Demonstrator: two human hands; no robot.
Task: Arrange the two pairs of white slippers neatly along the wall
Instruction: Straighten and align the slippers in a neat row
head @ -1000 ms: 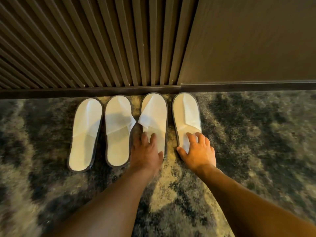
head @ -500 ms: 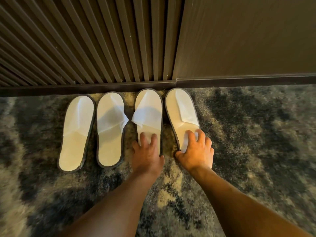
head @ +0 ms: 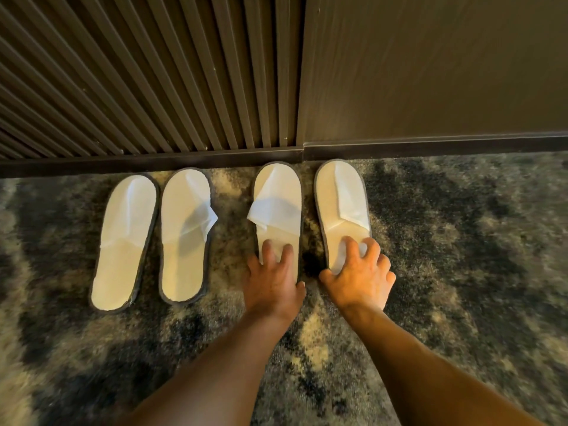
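Four white slippers with grey rims lie toes-to-wall on the carpet. The left pair, the far-left slipper (head: 124, 241) and its mate (head: 184, 238), lies untouched and close together. The right pair sits a gap away. My left hand (head: 273, 281) presses on the heel of the third slipper (head: 278, 216), fingers on the insole and thumb at its right edge. My right hand (head: 359, 278) grips the heel of the fourth slipper (head: 341, 207), fingers spread over it. Both heels are partly hidden under my hands.
A dark baseboard (head: 184, 162) runs along a slatted wood wall (head: 153, 72) on the left and a flat dark panel (head: 430, 72) on the right. Mottled grey and beige carpet (head: 461, 256) stretches to the right of the slippers and in front of them.
Both hands have slid the right pair to the right. The third slipper's strap no longer touches the second slipper; a gap has opened between the pairs.
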